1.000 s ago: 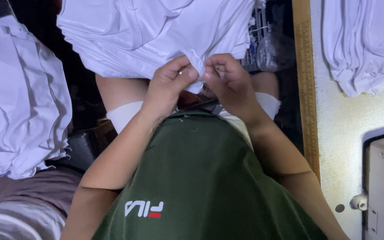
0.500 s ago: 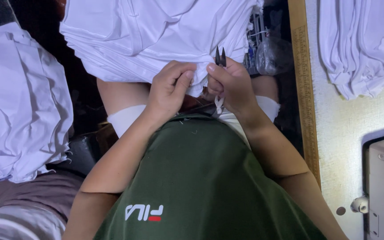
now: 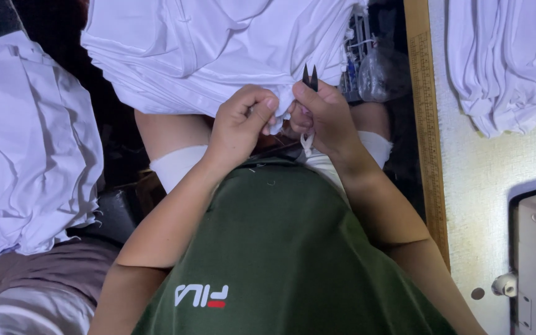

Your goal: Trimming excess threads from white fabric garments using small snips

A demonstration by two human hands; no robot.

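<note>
Matt white cloth (image 3: 218, 49), seemingly metal snips (image 3: 309, 77)

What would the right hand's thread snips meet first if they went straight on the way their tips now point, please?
Most likely the white garment on the lap: the snips in the right hand point up the picture into its folds, though depth is hard to judge.

Both bare forearms reached forward from the body and converged at centre. Left hand (image 3: 238, 127) was curled, thumb and bent fingers pinched together, knuckles up. Right hand (image 3: 324, 118) was closed in a loose fist, fingers folded inward, wrist slightly flexed. The two hands sat just beside each other, fingertips nearly touching
</note>
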